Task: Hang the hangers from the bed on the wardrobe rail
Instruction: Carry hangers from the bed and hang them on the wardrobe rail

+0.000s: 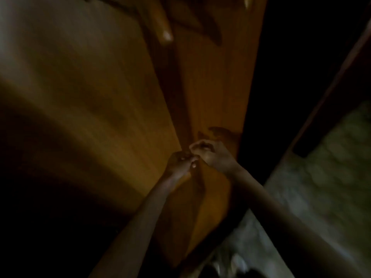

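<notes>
wooden hangers (160, 23) hang blurred at twelve o'clock inside the wardrobe (210, 87), while left hand (180, 163) and right hand (212, 155) meet at centre, fingers curled on something i cannot tell, so next likely means fetching more from the bed (331, 167) at four o'clock.

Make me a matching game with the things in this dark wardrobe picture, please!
Things:
1. wooden hangers
2. left hand
3. right hand
4. patterned bedcover

Places:
A. low at the right edge of the picture
B. at the top, above both hands
C. fingers curled, just right of the other hand, in front of the orange wooden panel
D. fingers curled, just left of the other hand

Pairs: 1-B, 2-D, 3-C, 4-A

The picture is too dark and blurred to tell whether either hand holds anything.
</notes>
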